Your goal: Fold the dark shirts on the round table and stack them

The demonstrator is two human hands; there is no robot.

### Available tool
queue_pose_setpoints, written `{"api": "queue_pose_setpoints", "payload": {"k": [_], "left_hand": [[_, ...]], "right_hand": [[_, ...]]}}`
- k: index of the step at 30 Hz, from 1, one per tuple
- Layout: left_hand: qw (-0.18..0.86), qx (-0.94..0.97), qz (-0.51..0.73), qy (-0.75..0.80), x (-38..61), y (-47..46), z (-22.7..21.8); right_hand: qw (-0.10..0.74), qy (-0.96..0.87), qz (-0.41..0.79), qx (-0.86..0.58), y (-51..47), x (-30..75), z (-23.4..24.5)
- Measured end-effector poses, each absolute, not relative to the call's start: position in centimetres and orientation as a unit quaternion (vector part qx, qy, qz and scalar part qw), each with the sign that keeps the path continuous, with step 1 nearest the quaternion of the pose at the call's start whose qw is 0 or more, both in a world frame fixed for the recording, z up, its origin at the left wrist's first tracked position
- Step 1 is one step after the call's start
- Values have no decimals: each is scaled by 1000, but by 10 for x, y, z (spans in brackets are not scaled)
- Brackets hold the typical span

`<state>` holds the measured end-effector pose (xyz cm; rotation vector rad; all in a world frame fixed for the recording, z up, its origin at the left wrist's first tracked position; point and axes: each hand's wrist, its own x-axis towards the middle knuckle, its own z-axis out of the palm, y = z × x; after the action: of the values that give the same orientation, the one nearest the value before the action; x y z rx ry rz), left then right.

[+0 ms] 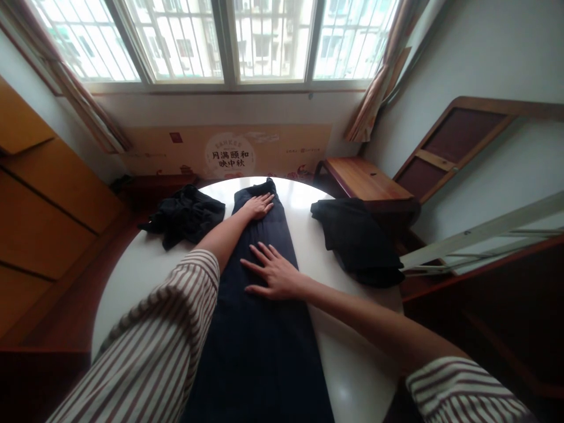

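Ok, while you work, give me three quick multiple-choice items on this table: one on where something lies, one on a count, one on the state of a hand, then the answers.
1. Which way from the dark navy garment does the crumpled black cloth lie on the round white table?
A. To its right
B. To its left
C. On top of it

2. How many separate pieces of cloth lie on the table?
A. One
B. Two
C. Three

3. How does the right hand rest on the garment?
A. Closed in a fist
B. Flat, with fingers spread
C. Lifted clear of it

Answers:
1. B, the crumpled cloth sits on the table's left side.
2. C, the garment, the crumpled cloth and a folded black piece on the right.
3. B, the palm is down and the fingers fan out on the fabric.
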<state>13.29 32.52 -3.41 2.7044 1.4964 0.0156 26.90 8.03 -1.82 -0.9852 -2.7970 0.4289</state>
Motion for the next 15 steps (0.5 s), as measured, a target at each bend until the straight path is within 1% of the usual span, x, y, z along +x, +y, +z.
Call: {"api": "queue_pose_setpoints", "payload": {"k": [5,10,12,15], "left_hand": [[16,874,6,486,134,317,-28],[-23,875,41,481,145,289,-3],[-35,878,91,469,147,263,10],[-9,901,171,397,129,197,24]], "right_hand": [[86,-953,229,-181,-20,270,-3],[82,-945,311,-67,-85,277,0],[84,-935,340,-51,-96,286,7],[109,-926,342,-116,-105,312,23]]}}
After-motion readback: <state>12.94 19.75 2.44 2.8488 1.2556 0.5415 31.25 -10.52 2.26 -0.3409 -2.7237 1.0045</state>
